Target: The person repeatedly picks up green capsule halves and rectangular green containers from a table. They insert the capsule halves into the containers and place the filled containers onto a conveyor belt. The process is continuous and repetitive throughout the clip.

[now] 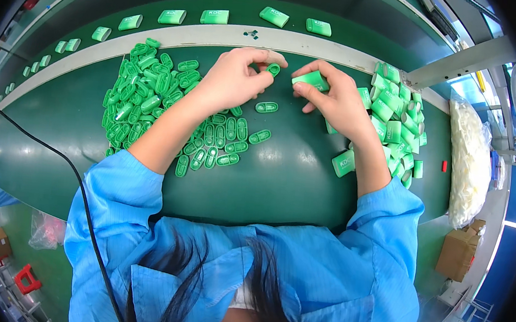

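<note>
Between the thumb and fingers of my left hand (239, 76) is a small green oval plastic cap (273, 69). Just to its right, my right hand (336, 100) grips a green flat-sided plastic sleeve (311, 80), its end toward the cap with a gap between them. Below my hands a single loose cap (267, 107) lies on the green tabletop. A large heap of the same caps (145, 87) spreads under and left of my left forearm. Beside my right forearm is a pile of green sleeves (392, 105), partly hidden by that arm.
Beyond a pale rail (219, 37), several green pieces (214, 17) stand in a row on a dark green belt. A metal post (463, 61) and a clear bag of whitish pieces (470, 158) border the right side. A black cable (56, 151) crosses the left side.
</note>
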A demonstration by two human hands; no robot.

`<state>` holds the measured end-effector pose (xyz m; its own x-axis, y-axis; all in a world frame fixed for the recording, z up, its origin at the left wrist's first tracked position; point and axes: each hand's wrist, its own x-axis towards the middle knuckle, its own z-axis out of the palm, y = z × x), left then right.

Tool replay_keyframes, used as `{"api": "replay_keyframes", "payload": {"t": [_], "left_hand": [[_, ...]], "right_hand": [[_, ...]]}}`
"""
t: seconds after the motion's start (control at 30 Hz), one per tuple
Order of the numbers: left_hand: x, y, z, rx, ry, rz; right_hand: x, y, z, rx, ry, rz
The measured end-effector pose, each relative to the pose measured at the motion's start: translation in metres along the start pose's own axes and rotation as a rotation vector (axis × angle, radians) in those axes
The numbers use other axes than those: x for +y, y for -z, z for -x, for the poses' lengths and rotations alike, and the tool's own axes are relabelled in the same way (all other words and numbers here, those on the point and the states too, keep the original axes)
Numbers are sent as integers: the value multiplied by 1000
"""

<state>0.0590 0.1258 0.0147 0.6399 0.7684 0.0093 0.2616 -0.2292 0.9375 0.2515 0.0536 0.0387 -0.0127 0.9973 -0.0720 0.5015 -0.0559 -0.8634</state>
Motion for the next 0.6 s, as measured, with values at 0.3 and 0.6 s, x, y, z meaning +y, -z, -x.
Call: {"api": "replay_keyframes", "payload": {"t": [0.3,0.6], "left_hand": [[-7,8,2,-103,182,737],[-8,-6,3,105,-20,466]], "right_hand": [[17,-3,-16,35,35,111],[10,-7,-16,-46,-8,-189]]}}
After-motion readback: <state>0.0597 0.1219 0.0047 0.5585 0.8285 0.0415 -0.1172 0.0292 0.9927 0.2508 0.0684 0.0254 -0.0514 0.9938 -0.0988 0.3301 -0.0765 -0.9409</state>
